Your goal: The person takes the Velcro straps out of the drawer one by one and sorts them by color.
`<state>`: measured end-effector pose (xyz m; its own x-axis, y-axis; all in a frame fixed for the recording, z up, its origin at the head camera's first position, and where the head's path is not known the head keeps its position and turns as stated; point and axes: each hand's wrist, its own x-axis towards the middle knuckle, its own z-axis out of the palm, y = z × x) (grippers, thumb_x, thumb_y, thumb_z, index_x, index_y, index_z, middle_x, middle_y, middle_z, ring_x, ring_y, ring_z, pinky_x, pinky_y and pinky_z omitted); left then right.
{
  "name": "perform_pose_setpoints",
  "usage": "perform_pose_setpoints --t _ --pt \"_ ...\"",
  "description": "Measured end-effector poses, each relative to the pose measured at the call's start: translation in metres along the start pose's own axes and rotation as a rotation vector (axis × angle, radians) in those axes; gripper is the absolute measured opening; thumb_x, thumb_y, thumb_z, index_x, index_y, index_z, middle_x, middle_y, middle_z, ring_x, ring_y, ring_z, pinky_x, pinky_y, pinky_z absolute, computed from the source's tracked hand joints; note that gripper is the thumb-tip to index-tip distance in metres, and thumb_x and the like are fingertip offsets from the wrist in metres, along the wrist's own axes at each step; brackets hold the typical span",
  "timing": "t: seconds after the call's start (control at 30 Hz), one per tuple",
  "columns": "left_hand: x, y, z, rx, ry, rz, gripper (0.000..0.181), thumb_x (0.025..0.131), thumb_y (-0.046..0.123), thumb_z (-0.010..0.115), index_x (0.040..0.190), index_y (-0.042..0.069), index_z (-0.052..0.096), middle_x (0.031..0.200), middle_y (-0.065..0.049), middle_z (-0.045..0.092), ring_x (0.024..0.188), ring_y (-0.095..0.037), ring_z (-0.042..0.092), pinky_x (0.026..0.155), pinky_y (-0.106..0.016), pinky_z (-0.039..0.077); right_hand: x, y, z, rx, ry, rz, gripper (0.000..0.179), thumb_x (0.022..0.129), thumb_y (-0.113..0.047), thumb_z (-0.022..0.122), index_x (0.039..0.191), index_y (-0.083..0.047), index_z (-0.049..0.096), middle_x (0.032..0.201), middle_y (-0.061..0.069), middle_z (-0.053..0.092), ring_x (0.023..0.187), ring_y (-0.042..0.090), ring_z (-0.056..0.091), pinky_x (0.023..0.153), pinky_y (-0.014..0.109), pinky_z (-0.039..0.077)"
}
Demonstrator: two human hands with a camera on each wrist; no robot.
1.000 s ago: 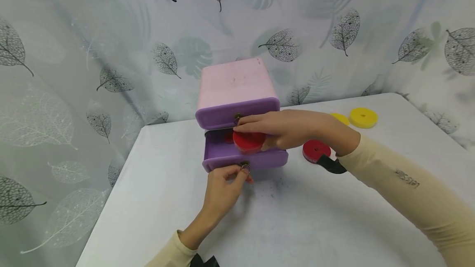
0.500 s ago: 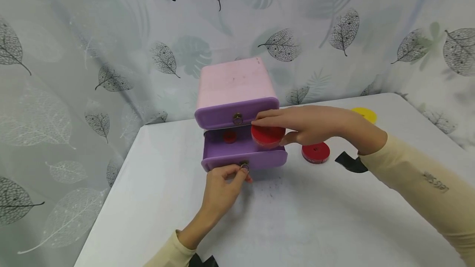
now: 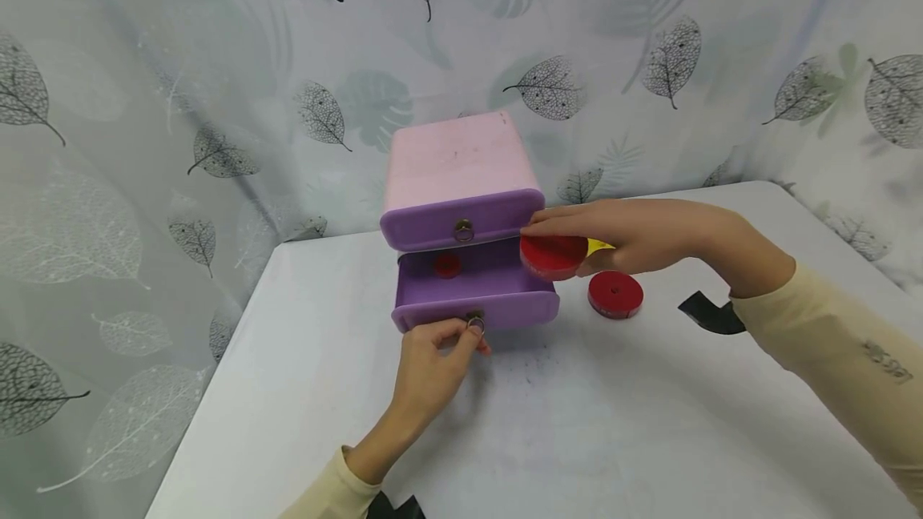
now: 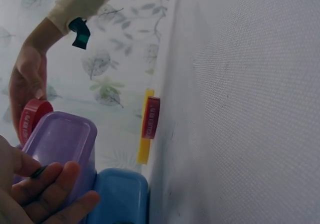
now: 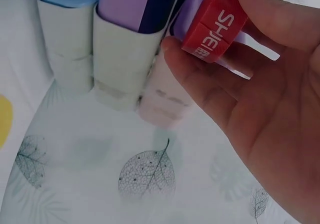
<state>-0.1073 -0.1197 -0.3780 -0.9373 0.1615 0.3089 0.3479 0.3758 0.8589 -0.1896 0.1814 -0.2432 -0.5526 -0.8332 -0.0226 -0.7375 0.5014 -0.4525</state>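
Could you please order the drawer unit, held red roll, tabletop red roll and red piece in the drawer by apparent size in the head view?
1. Drawer unit
2. Held red roll and tabletop red roll: close, and the held one is partly covered, so unranked
3. Red piece in the drawer

Head view evenly bright, faint soft shadows on the tabletop (image 3: 577, 439); wrist views duller, greyer and slightly blurred.

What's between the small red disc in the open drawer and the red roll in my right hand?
In the head view, nothing but bare purple drawer interior shows between the small red disc and the red roll in your right hand.
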Motion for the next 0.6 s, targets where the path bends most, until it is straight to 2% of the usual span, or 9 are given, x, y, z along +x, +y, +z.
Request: perform_pose_setpoints --t 0.2,0.47,0.6 --pt "0.0 0.001 0.0 0.01 0.004 -0.01 0.027 0.099 0.012 0.066 0.075 0.018 0.077 0.071 0.016 0.071 0.07 -0.01 0.063 0.061 -0.029 0.038 -0.01 0.008 -0.002 -0.014 0.001 -0.045 0.07 0.096 -0.001 0.069 0.159 -0.017 0.043 0.159 -0.004 0.044 0.143 0.022 0.042 0.11 0.049 0.04" --pt "0.0 0.001 0.0 0.017 0.003 -0.01 0.028 0.099 0.013 0.066 0.075 0.019 0.077 0.073 0.012 0.073 0.067 -0.011 0.061 0.059 -0.029 0.037 -0.019 0.018 -0.002 0.031 -0.027 0.023 0.065 0.096 -0.002 0.07 0.156 -0.014 0.047 0.151 -0.001 0.05 0.134 0.022 0.05 0.105 0.048 0.045" --pt "0.0 0.001 0.0 0.016 0.003 -0.005 0.028 0.099 0.013 0.066 0.074 0.019 0.077 0.073 0.013 0.073 0.065 -0.011 0.059 0.056 -0.028 0.035 -0.023 0.023 -0.001 0.025 -0.007 0.05 0.064 0.096 -0.003 0.071 0.155 -0.013 0.049 0.149 -0.001 0.052 0.133 0.022 0.051 0.106 0.05 0.044"
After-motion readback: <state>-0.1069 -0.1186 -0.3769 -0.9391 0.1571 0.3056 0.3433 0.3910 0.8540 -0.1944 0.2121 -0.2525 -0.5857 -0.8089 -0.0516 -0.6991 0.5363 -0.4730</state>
